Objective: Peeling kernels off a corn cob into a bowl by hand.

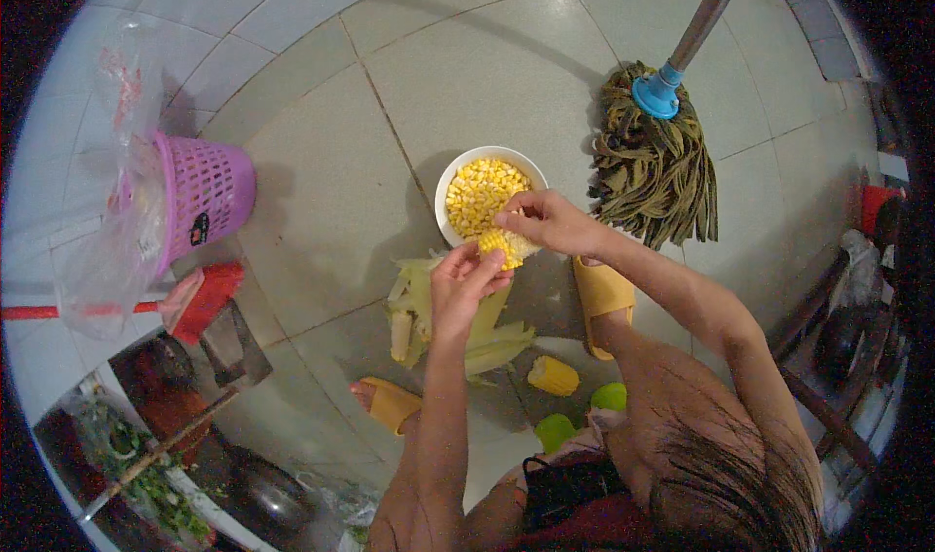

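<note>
A partly stripped corn cob (500, 250) is held in my left hand (467, 282), thumb and fingers on its kernel-covered end. My right hand (555, 223) is curled against the bare, stripped end, its thumb and forefinger pinched together over the bowl's near rim. I cannot see whether a kernel lies between those fingertips. Just beyond both hands, a white bowl (440, 205) stands on the floor, filled with loose yellow corn kernels (482, 190). Green corn husks (486, 340) lie under my left forearm, with a bare cob (400, 335) among them. Another yellow corn piece (553, 376) lies nearer my body.
A string mop (654, 165) rests on the tiled floor at right. To the left stand a purple perforated basket (212, 194) with a plastic bag (117, 245) and a red broom (208, 300). Yellow slippers (606, 296) are on my feet. Leafy greens (157, 479) lie lower left.
</note>
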Motion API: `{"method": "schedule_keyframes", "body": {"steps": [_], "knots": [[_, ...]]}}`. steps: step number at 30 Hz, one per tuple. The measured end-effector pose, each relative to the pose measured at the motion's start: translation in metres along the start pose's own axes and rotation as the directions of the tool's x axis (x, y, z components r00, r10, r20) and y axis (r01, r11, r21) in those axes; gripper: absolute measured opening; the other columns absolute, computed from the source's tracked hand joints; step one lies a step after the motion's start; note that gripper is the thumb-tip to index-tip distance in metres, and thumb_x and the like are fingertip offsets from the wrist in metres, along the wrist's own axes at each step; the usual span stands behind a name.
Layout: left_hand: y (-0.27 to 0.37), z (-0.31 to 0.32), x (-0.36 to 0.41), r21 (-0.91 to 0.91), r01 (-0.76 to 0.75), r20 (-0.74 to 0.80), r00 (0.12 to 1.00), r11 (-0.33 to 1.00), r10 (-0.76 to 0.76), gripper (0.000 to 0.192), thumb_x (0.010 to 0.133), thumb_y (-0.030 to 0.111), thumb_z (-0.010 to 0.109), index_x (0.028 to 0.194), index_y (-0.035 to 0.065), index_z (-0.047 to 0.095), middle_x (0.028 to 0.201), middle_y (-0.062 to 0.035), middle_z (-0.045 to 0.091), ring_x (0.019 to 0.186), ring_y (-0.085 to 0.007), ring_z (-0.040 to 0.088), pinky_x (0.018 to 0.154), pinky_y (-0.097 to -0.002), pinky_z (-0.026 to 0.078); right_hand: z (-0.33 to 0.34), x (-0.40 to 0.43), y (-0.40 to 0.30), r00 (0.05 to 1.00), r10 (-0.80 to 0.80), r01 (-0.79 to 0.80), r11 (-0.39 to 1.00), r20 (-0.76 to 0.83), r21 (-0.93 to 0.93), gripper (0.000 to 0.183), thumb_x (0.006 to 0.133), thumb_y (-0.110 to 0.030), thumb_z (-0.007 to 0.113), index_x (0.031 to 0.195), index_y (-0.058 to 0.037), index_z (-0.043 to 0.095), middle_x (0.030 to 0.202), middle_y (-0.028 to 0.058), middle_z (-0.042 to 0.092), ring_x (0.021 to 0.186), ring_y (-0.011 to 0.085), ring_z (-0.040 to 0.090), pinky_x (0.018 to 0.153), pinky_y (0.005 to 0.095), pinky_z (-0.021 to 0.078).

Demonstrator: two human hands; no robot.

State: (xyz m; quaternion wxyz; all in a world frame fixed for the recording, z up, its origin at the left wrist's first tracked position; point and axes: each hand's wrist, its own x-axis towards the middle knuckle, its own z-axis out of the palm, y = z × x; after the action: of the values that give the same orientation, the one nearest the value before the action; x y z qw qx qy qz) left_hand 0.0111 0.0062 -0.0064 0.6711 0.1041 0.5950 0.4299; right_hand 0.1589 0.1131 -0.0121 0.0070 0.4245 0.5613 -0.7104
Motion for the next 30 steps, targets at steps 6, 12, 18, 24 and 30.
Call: {"method": "schedule_keyframes", "body": {"steps": [6,12,18,24,30], "knots": [[0.001,-0.001,-0.001,0.029,0.030,0.011,0.999,0.999,-0.030,0.030,0.081,0.016,0.059,0.104,-0.0009,0.051,0.089,-0.0084,0.060,0.075,-0.0155,0.061,0.064,-0.0244,0.052,-0.001,-0.001,0.012,0.971,-0.241,0.240,0.965,-0.004,0.102,0.025,0.083,-0.029,0.056,0.084,-0.0045,0.060,0.074,0.0004,0.055,0.069,0.0088,0.047,0.059,0.0256,0.0403],[0.001,-0.002,0.001,0.042,-0.001,0.041,0.999,0.999,-0.001,0.033,0.080,0.015,0.059,0.108,-0.0015,0.050,0.092,-0.0076,0.059,0.077,-0.0147,0.060,0.066,-0.0250,0.052,0.002,-0.002,0.010,0.972,-0.232,0.231,0.972,0.045,0.036,0.024,0.088,-0.026,0.049,0.088,-0.0028,0.052,0.071,0.0000,0.050,0.067,0.0085,0.044,0.059,0.0252,0.0386],[-0.001,-0.003,0.000,0.005,-0.024,0.108,0.994,1.000,0.023,0.038,0.079,0.010,0.060,0.112,-0.0018,0.048,0.097,-0.0083,0.057,0.082,-0.0154,0.059,0.069,-0.0274,0.052,0.008,-0.002,0.005,0.958,-0.284,0.272,0.944,-0.037,-0.186,0.028,0.090,-0.028,0.042,0.087,-0.0010,0.049,0.068,0.0053,0.048,0.066,0.0126,0.044,0.059,0.0288,0.0387],[0.002,-0.007,-0.003,0.113,-0.095,0.149,0.986,0.989,0.078,0.045,0.078,0.008,0.061,0.118,-0.0010,0.042,0.104,-0.0096,0.054,0.082,-0.0177,0.060,0.070,-0.0277,0.052,0.005,0.007,0.011,0.977,-0.012,-0.006,0.997,-0.214,-0.080,0.033,0.087,-0.032,0.047,0.084,-0.0003,0.055,0.069,0.0057,0.052,0.064,0.0112,0.046,0.058,0.0283,0.0397],[0.002,-0.007,-0.003,0.024,-0.077,0.062,0.995,0.997,0.076,0.041,0.075,0.004,0.063,0.111,-0.0043,0.044,0.102,-0.0121,0.051,0.081,-0.0176,0.060,0.068,-0.0259,0.052,0.008,-0.002,0.004,0.986,0.035,-0.034,0.999,-0.165,0.014,0.039,0.084,-0.036,0.051,0.103,-0.0025,0.056,0.082,0.0093,0.058,0.078,0.0152,0.053,0.071,0.0279,0.0428]]}}
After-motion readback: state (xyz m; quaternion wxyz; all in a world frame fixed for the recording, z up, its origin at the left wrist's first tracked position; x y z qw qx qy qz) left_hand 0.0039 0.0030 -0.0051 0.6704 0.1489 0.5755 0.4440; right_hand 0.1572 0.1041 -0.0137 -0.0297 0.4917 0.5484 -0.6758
